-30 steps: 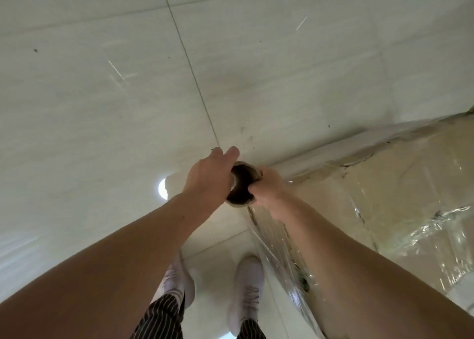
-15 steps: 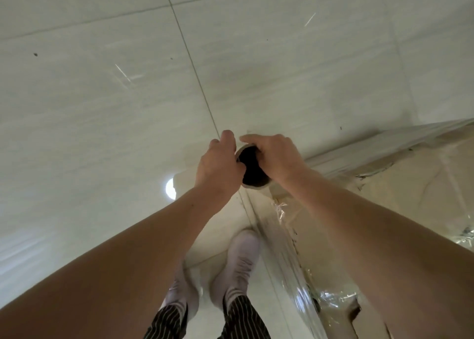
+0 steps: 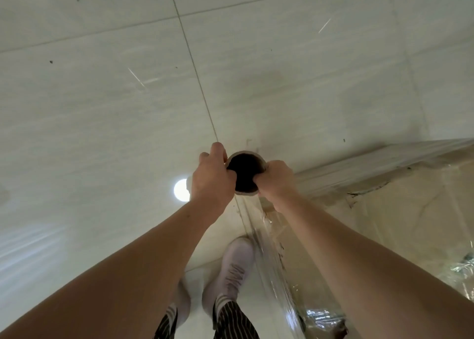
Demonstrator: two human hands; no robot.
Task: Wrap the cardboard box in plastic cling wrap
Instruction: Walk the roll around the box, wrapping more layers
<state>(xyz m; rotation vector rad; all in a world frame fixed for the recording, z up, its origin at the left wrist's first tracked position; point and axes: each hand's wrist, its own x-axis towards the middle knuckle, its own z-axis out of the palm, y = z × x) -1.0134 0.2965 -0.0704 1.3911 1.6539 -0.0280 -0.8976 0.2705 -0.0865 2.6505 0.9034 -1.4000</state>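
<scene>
A large cardboard box [image 3: 400,218] fills the right side, its top and near side covered with shiny clear wrap. I look down the open dark end of the cling wrap roll [image 3: 245,170], held upright at the box's near left corner. My left hand [image 3: 211,178] grips the roll's left side, and my right hand [image 3: 275,178] grips its right side. A stretched sheet of wrap [image 3: 272,256] runs down from the roll along the box's left face. The rest of the roll is hidden below my hands.
Pale floor tiles [image 3: 115,108] with thin grout lines spread to the left and beyond. My white shoes [image 3: 234,264] and striped trousers stand just left of the box. A bright light reflection [image 3: 180,190] shows on the floor beside my left hand.
Both hands with the roll have shifted up and forward along the box's corner. My right hand moved from over the roll's top to its right side. My feet have stepped.
</scene>
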